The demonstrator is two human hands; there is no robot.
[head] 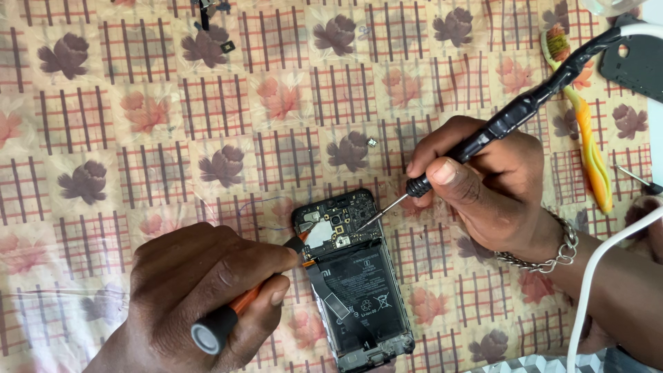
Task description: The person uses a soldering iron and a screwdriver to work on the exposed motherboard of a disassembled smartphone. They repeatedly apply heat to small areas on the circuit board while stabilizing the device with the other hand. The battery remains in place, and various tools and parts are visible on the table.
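An opened smartphone [356,276] lies face down on the flowered tablecloth, its circuit board and black battery exposed. My right hand [483,186] grips a black soldering iron [525,107] like a pen, and its thin metal tip touches the circuit board near the phone's top. My left hand [207,290] is closed around an orange and black tool [231,314] whose dark tip rests on the left edge of the board. A metal chain bracelet [552,255] circles my right wrist.
A toothbrush [587,138] with an orange and yellow handle lies at the right. A dark phone cover [639,65] sits at the top right corner. A white cable [601,276] curves along the right. Small loose parts [371,142] and screws dot the cloth.
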